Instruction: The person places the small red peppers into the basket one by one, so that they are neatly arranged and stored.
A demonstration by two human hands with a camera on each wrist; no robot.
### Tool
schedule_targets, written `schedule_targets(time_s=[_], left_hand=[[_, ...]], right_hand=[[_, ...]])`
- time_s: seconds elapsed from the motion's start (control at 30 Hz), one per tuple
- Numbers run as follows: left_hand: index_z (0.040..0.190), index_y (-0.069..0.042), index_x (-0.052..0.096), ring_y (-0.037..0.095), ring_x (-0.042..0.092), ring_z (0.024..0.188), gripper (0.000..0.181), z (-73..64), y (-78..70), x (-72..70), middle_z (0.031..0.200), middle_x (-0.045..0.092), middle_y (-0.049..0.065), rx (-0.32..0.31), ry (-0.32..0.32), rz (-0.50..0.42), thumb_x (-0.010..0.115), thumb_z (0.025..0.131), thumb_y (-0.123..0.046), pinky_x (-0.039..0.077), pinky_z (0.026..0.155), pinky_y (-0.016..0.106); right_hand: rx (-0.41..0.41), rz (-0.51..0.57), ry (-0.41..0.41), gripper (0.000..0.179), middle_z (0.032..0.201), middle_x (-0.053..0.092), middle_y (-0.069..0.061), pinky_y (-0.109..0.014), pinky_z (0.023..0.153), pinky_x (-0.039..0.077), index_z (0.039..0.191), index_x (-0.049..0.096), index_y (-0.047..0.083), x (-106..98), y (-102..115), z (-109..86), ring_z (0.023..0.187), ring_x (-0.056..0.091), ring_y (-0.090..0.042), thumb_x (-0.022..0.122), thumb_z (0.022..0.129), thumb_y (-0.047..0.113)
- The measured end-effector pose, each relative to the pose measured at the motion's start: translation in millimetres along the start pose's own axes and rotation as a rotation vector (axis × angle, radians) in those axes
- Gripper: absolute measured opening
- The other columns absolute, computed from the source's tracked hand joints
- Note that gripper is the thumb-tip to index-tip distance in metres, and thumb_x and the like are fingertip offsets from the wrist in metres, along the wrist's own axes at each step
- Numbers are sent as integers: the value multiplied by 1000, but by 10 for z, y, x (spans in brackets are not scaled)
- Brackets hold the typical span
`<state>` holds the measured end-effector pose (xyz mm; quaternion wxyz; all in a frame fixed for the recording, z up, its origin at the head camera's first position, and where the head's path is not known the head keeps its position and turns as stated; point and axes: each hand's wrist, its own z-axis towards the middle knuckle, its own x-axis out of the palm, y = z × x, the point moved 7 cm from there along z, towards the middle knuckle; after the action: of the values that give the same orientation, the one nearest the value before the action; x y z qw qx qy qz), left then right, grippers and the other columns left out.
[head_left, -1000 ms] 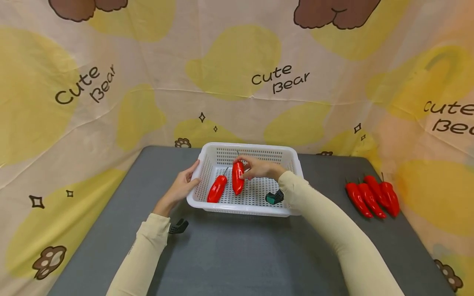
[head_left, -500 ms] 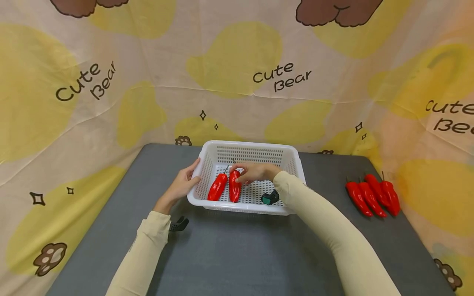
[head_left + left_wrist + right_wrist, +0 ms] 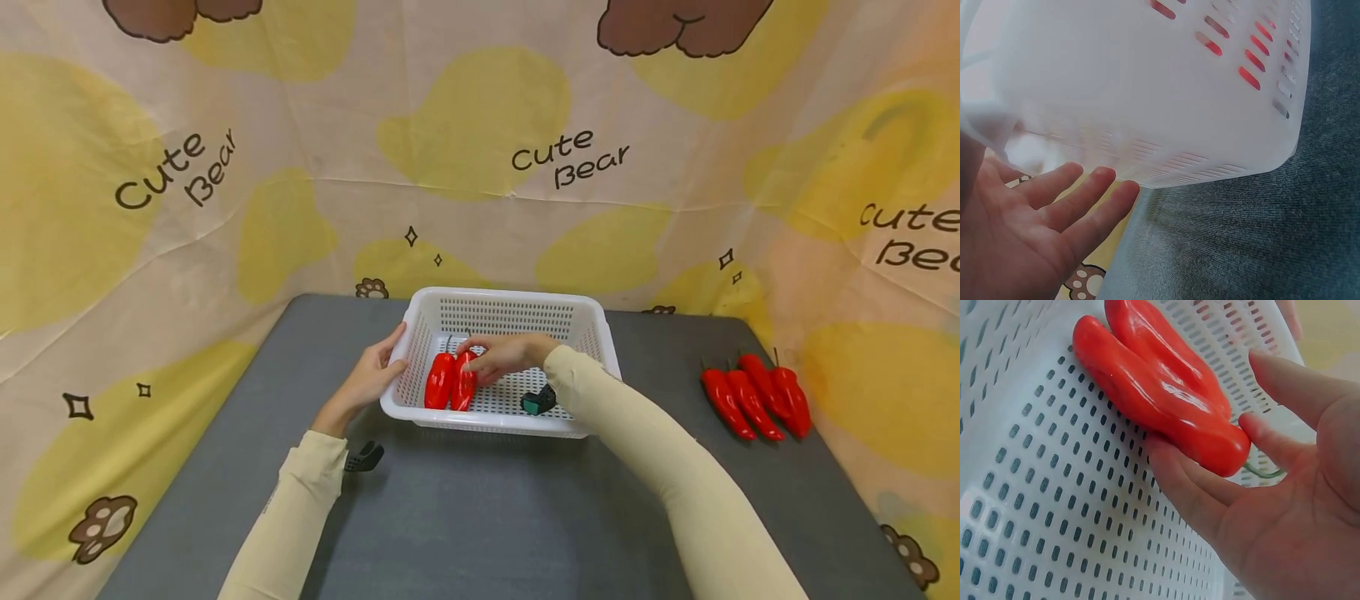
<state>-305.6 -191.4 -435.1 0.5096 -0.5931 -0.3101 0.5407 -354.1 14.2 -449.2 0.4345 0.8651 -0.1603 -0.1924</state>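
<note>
Your right hand (image 3: 504, 355), pinching 1 red pepper (image 3: 463, 389) (lightly, it seems), slid it toward 9 o'clock, against the other pepper (image 3: 438, 383). Now 2 lie together in the basket (image 3: 483, 422) your left hand (image 3: 366, 377) grips.

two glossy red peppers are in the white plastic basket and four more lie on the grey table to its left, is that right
Not the left: the head view shows the four other glossy red peppers on the grey table to the right of the white plastic basket. Two long glossy red peppers are indeed inside.
</note>
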Motion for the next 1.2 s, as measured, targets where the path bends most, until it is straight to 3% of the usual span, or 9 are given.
schedule_targets(time_s=[0.23, 0.4, 0.7, 0.93, 1.2], left_hand=[[161, -3, 17, 48, 46, 135, 69, 6, 11, 0, 163, 26, 29, -2, -1, 4, 48, 99, 0, 53, 97, 59], [161, -3, 17, 49, 47, 133, 69, 6, 10, 10, 162, 28, 30, 0, 1, -1, 48, 99, 1, 54, 95, 58], [161, -3, 18, 47, 44, 138, 69, 20, 14, 2, 163, 26, 27, 10, -6, 16, 48, 99, 2, 51, 99, 60], [161, -3, 17, 46, 41, 140, 70, 34, -13, 18, 164, 25, 27, 24, -4, 3, 48, 98, 2, 47, 104, 60], [161, -3, 17, 46, 42, 139, 70, 12, 3, 18, 164, 24, 27, 8, -9, 4, 48, 98, 3, 48, 103, 61]], right_hand=[[13, 64, 7, 55, 142, 50, -15, -46, 112, 47, 151, 38, 12, 36, 37, 25, 116, 63, -27, 59, 101, 16], [9, 37, 30, 56, 140, 49, -12, -45, 112, 48, 152, 39, 14, 79, 55, 45, 114, 60, -25, 60, 100, 17], [16, -48, 42, 58, 146, 48, -11, -42, 109, 51, 154, 38, 17, 55, 40, 50, 128, 53, -27, 60, 100, 22], [20, -40, 26, 60, 149, 46, -12, -45, 111, 49, 155, 38, 18, 22, 46, 23, 129, 52, -30, 59, 100, 26], [24, -28, 2, 62, 157, 40, -11, -50, 116, 42, 157, 33, 21, -9, 46, -62, 142, 44, -35, 58, 100, 27]])
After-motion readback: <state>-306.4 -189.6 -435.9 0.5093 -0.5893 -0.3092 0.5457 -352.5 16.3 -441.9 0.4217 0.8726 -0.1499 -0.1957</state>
